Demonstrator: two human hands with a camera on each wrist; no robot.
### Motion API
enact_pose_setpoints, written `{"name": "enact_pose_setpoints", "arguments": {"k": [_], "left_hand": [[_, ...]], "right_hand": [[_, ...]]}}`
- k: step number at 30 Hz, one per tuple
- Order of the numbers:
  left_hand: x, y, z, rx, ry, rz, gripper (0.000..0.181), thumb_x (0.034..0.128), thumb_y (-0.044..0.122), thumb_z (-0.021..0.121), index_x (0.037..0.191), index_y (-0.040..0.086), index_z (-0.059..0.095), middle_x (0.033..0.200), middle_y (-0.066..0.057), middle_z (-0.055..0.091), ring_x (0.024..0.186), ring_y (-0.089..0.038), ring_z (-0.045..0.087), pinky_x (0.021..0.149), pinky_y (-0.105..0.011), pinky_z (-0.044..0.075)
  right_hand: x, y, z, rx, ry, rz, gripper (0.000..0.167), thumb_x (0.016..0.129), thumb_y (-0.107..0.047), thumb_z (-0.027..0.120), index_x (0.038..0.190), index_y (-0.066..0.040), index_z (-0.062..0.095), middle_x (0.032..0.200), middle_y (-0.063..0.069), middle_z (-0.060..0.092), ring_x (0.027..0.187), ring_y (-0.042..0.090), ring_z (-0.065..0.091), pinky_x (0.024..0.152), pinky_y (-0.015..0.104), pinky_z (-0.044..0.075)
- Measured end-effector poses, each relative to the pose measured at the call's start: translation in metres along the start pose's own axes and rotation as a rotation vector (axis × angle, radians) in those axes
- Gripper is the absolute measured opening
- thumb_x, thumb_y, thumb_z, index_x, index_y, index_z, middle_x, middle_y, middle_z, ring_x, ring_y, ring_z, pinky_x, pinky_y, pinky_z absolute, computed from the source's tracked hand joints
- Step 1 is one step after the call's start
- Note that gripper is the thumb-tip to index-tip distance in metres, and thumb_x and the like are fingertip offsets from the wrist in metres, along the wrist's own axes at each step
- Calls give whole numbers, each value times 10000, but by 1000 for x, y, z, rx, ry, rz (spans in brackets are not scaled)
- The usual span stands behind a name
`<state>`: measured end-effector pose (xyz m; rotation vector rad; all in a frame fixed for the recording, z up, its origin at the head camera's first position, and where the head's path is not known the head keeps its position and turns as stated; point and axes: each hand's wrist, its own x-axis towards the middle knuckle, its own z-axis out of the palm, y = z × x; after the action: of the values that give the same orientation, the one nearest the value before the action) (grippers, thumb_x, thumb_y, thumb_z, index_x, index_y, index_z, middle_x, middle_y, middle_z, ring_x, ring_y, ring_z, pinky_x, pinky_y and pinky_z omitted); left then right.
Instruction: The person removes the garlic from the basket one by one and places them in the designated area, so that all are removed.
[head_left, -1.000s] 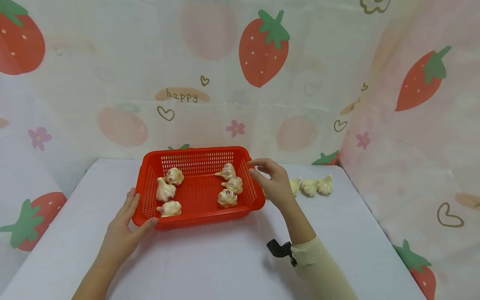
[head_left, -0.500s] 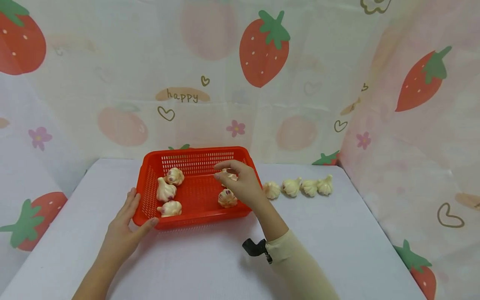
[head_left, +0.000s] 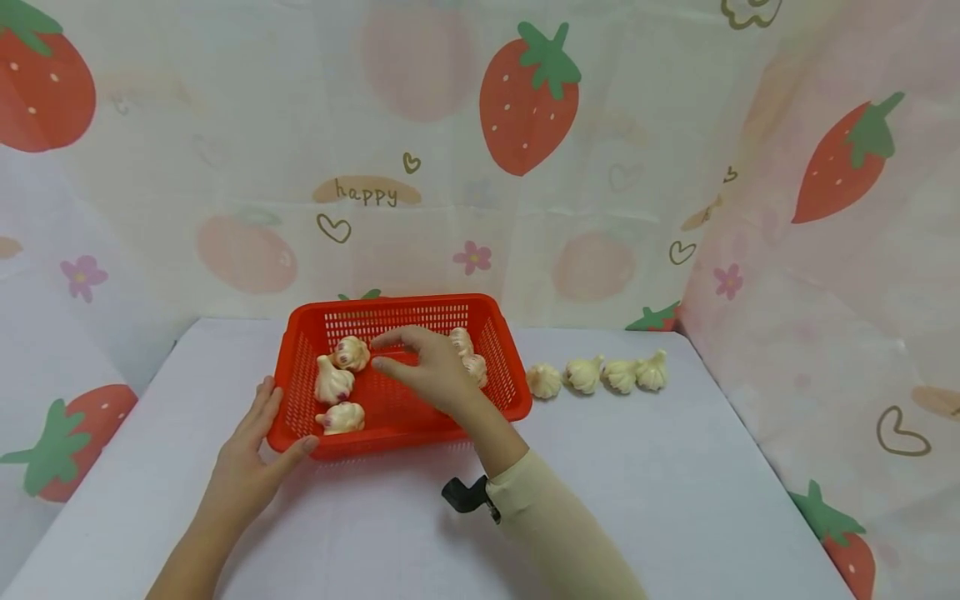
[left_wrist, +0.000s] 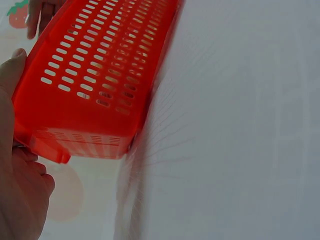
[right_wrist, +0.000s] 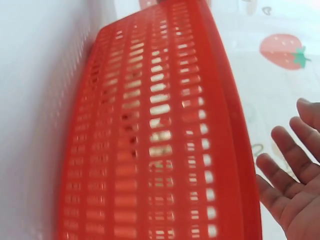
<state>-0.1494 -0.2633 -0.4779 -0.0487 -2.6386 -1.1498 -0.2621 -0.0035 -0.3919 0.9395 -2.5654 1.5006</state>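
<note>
My right hand [head_left: 429, 367] hung over the red basket [head_left: 420, 435], near the middle of the frame. Its thumb and fingers were apart, with nothing between them that I could see. Their tips were just beside a garlic bulb [head_left: 351, 354] in the basket's upper left corner — I could not tell if they touched it. Lower in the frame sat a second bulb [head_left: 333, 383] with its neck pointing up, and a third bulb [head_left: 342, 418] lay by the front wall. On the basket's right side, two more bulbs [head_left: 475, 369] peeked out from behind my hand.

My left hand [head_left: 243, 475] held the basket's lower left corner, thumb at the front rim and fingers along the left side.

I guessed each bulb would be light and quite hard, with smooth skin that might slip a little. The fat round middle looked best to hold, thumb on one side and fingers on the other. The thin neck seemed a poor spot — it could twist or snap. The basket looked thin and a bit bendy, so its rim seemed the good place to grab.

Four pale bulbs [head_left: 583, 375] sat in a row on the white table [head_left: 690, 475], right of the frame's middle.
</note>
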Motion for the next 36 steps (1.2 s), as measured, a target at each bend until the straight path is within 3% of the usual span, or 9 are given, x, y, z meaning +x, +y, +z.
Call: {"name": "enact_pose_setpoints", "arguments": {"k": [10,15,18,25,30,36], "left_hand": [[-2,2,-1,-5,5,23,938,933,450,736,1645,145,205,1726,-53,115,1579,-368,145,1089,-744,338],[-3,4,-1,-7,2,24,938,935,448,735,1645,140,205,1727,-49,111,1580,-368,140,1089,-745,337],[-3,4,-1,-10,3,28,936,935,445,736,1644,135,209,1726,-54,113,1580,-369,138,1094,-747,329],[-4,2,0,-22,10,39,927,935,433,740,1643,139,218,1725,-59,124,1581,-366,139,1106,-747,310],[-4,2,-1,-26,27,54,922,931,411,752,1639,130,233,1723,-56,133,1579,-365,148,1125,-738,292],[-3,2,-1,-15,8,29,935,934,451,736,1645,148,208,1726,-42,110,1583,-358,129,1101,-744,311]], "right_hand": [[18,0,30,-29,-66,-17,263,952,-280,752,1197,-184,747,1171,-105,722,1187,93,627,1061,333,522],[24,3,44,-30,-116,-7,292,953,-298,750,1215,-170,746,1194,-78,732,1087,80,635,924,215,542],[27,4,53,-24,-156,21,308,953,-305,750,1231,-174,739,1195,-89,728,1073,106,643,888,184,543],[29,3,67,-60,-211,114,335,926,-357,770,1230,-221,740,1156,-135,716,1140,132,643,972,240,537],[31,4,72,-122,-246,104,288,936,-369,757,1184,-224,747,1103,-135,716,1008,82,631,879,209,536],[30,6,75,-153,-326,144,276,940,-349,754,1184,-221,747,1020,-153,686,905,50,595,793,184,534]]}}
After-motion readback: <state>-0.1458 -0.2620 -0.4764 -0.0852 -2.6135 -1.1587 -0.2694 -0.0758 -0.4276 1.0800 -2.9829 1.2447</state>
